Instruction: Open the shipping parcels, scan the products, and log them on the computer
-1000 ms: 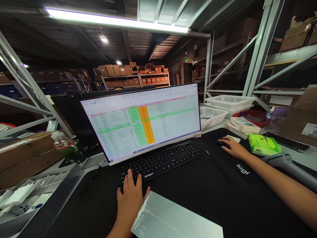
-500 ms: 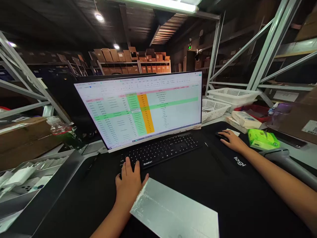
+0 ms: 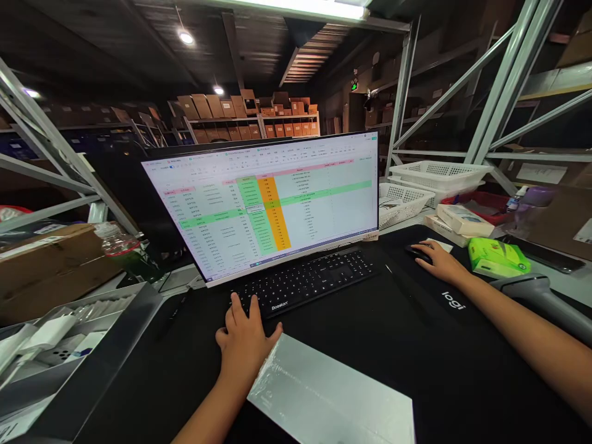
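One keyboard [image 3: 308, 282], lengthwise along the monitor [image 3: 328, 213]

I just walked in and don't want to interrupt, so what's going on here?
A person's left hand is spread at the left end of the keyboard, and the right hand rests on the mouse. Behind the keyboard, the monitor shows a coloured spreadsheet. A silver package lies on the mat beside the left hand.

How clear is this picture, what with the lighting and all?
All in the head view: the monitor glows brightly, its small text too soft to read; the brand name on the keyboard is legible; the left hand and right hand have fairly crisp outlines; the silvery package shows glints along its left edge; the ceiling is gloomy between lamps.
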Demonstrator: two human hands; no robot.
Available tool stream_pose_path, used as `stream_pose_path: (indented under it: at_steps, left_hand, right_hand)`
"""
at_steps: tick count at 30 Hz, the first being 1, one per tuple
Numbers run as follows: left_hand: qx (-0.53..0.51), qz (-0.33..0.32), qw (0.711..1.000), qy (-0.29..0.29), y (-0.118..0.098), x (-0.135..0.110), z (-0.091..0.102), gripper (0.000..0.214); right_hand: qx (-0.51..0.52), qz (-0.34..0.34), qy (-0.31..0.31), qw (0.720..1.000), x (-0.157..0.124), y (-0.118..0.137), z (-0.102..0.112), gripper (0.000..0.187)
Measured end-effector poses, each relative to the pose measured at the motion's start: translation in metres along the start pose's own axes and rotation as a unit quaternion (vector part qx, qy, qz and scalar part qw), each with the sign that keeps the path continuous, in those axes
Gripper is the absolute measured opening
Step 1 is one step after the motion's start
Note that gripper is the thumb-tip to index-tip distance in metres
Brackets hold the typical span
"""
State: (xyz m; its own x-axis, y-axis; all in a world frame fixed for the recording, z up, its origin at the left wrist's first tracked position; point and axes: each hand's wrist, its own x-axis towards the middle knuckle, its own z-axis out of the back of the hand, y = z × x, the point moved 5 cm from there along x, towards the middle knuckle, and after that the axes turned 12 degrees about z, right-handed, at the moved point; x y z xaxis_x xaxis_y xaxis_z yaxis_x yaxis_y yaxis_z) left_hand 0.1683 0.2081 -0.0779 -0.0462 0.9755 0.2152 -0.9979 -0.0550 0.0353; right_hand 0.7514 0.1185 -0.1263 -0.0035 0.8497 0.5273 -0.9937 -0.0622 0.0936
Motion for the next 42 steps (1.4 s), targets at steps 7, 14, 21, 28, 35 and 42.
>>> stream_pose_path:
  at_steps: [7,14,21,28,35,42]
  left_hand:
    - [0.021,-0.008,0.999,-0.038,-0.001,0.004,-0.002,0.072]
    - [0.037,-0.013,0.999,-0.006,-0.003,0.003,0.002,0.072]
    - [0.076,-0.030,0.996,-0.024,-0.005,-0.005,0.004,0.069]
    - [0.085,-0.031,0.996,0.003,-0.005,-0.006,0.007,0.066]
    - [0.096,-0.031,0.995,0.001,-0.006,-0.006,0.006,0.065]
    - [0.098,-0.032,0.995,-0.014,-0.005,-0.005,0.004,0.064]
  right_hand:
    - [0.012,0.006,-0.010,1.000,0.000,0.000,-0.002,0.050]
    - [0.012,0.002,-0.017,1.000,0.000,-0.002,-0.002,0.049]
    - [0.008,-0.004,-0.012,1.000,0.000,0.001,-0.001,0.051]
    - [-0.007,-0.010,-0.004,1.000,0.001,0.009,0.006,0.049]
    - [-0.009,-0.009,-0.015,1.000,0.001,0.010,0.008,0.049]
    - [-0.003,-0.013,-0.012,1.000,0.002,0.013,0.010,0.050]
